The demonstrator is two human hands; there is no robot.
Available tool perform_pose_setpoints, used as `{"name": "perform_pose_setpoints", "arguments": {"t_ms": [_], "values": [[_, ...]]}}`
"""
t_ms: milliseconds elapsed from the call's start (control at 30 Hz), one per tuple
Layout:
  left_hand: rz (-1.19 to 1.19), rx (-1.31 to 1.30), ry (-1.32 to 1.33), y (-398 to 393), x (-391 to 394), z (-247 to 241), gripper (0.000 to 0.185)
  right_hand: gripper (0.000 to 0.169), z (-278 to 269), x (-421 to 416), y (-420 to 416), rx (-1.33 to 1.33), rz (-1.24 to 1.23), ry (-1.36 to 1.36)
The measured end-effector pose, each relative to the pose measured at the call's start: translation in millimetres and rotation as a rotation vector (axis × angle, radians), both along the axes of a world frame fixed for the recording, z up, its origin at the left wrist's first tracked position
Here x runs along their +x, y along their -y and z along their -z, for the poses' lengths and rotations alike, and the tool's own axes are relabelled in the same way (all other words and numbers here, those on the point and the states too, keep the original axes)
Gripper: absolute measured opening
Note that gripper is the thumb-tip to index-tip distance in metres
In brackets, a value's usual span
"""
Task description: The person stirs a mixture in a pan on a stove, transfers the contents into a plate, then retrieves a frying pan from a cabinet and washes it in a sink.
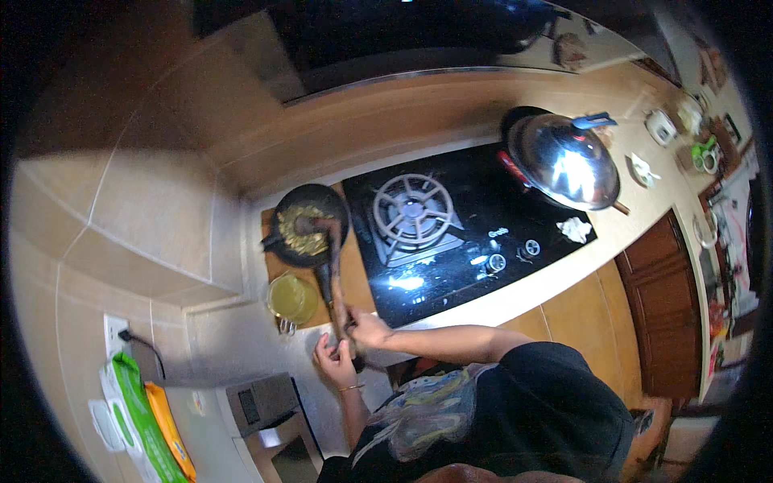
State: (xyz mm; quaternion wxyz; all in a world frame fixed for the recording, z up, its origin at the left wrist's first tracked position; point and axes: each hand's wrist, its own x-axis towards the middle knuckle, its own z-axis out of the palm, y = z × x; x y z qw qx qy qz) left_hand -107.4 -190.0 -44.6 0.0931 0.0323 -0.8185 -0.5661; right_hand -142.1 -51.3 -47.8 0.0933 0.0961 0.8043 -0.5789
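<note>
A small dark frying pan (pixel 282 244) stands on a wooden board (pixel 357 271), with yellowish chopped food (pixel 302 241) in it. My right hand (pixel 369 329) grips the wooden handle of a ladle-like utensil (pixel 336 259), whose dark head rests in the food. The pan's black handle (pixel 324 284) runs beside that handle towards me. My left hand (pixel 336 361), a bracelet on its wrist, is by the near end of the handles with its fingers apart; contact with them is not clear. A glass jug (pixel 293 299) of yellow-green liquid stands on the board beside the pan.
A black gas hob (pixel 465 199) lies to the right, with a bare burner grate (pixel 413 208) and a wok under a shiny domed lid (pixel 561 160). Crumpled white tissue (pixel 574 230) lies on its corner. Green wipes packaging (pixel 136 416) and a plugged socket (pixel 115 335) are at left.
</note>
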Motion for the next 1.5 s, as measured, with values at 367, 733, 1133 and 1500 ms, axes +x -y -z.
{"name": "perform_pose_setpoints", "arguments": {"t_ms": [367,733,1133,1500], "values": [[0.040,-0.150,-0.105,-17,17,-48,0.025,0.022,-51,119,-93,-0.083,-0.118,-0.178],[1.101,0.141,0.326,-271,188,-86,0.035,0.027,-65,465,-285,-0.368,1.508,-0.406],[2.439,-0.841,-0.179,-511,445,-97,0.043,0.030,-54,711,-323,-0.490,1.946,-0.526],[2.447,-1.191,-0.296,-792,557,-71,0.048,0.010,-29,810,-559,-0.468,1.818,-0.570]]}}
